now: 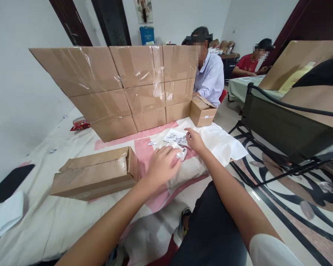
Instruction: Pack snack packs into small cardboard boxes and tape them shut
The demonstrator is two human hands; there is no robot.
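Note:
My left hand [163, 165] is closed around a small white object [182, 152] with a dark patch, just above the cloth-covered table. Just to the right and a little farther off, my right hand [194, 140] has its thumb and fingers curved toward each other at the edge of a pile of small grey-and-white pieces [175, 138]. Whether anything is between those fingers is too small to tell. The pieces lie on a white sheet [168, 136]. One small packet [152, 143] lies apart, left of the pile.
A wall of taped cardboard boxes [144, 85] stands behind the pile. One long carton [94, 173] lies at the left, a small box [202, 111] at the right. Beyond sits a person [212, 75]; another person [246, 66] is farther right, past a folding chair [288, 129].

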